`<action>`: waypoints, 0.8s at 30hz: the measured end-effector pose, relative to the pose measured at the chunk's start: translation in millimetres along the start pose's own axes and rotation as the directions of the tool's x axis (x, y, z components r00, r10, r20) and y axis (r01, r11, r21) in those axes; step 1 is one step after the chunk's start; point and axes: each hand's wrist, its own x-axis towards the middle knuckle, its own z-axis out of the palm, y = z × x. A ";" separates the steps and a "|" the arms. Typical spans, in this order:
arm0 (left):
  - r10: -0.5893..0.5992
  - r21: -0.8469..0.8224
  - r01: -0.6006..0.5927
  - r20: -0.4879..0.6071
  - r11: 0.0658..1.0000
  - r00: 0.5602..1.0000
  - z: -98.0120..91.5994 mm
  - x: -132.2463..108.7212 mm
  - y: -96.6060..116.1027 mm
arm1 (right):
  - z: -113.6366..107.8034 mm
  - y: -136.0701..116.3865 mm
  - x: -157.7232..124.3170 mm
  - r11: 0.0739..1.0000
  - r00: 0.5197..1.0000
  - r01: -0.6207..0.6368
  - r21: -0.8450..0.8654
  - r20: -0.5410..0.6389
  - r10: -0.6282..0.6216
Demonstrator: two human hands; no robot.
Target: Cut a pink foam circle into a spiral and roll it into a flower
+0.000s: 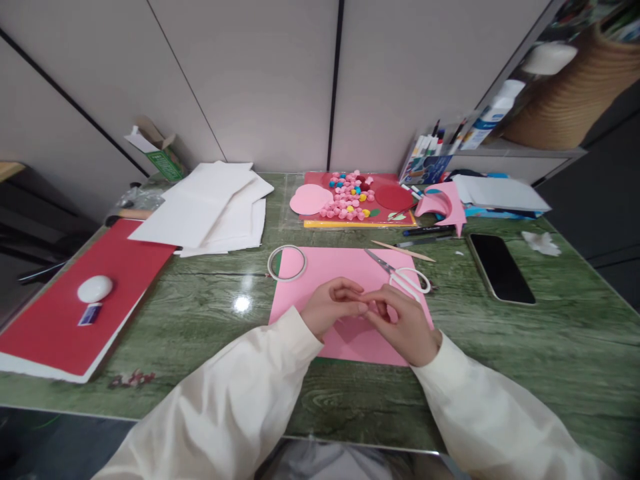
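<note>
My left hand (pixel 334 308) and my right hand (pixel 399 320) meet fingertip to fingertip above a pink sheet of paper (pixel 295 301). Both are pinched closed; whatever sits between the fingertips is too small or hidden to make out. White-handled scissors (pixel 409 280) lie partly on the sheet's right side, just beyond my right hand. A roll of tape (pixel 271 264) rests over the sheet's far left corner. Behind the sheet, pink, blue, yellow and red paper balls (pixel 347 197) are heaped on a red sheet (pixel 315 179), beside a pink paper circle (pixel 310 199) and a red one (pixel 394 197).
White sheets (pixel 200 207) and a red board (pixel 55 320) with a white round object (pixel 95 289) occupy the left. Toward the right are a phone (pixel 501 268), pens (pixel 425 231), a wooden stick (pixel 403 251) and a pink cut-out (pixel 443 203). A grey partition (pixel 270 80) stands behind.
</note>
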 end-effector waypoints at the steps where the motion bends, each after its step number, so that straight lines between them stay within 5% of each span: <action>1: 0.000 -0.011 0.000 -0.008 1.000 1.000 -0.3 0.0 0.9 | -0.6 0.3 0.5 1.000 1.000 0.006 -0.004 0.007 -0.006; 8: 0.014 0.013 -0.014 -0.015 1.000 1.000 -2.1 0.8 0.3 | -0.8 7.6 1.6 0.996 0.979 0.088 0.028 0.181 -0.091; 24: 0.022 0.109 -0.023 0.008 0.994 1.000 0.9 0.7 -3.4 | 0.6 7.4 0.4 1.000 1.000 -0.020 -0.018 0.018 0.020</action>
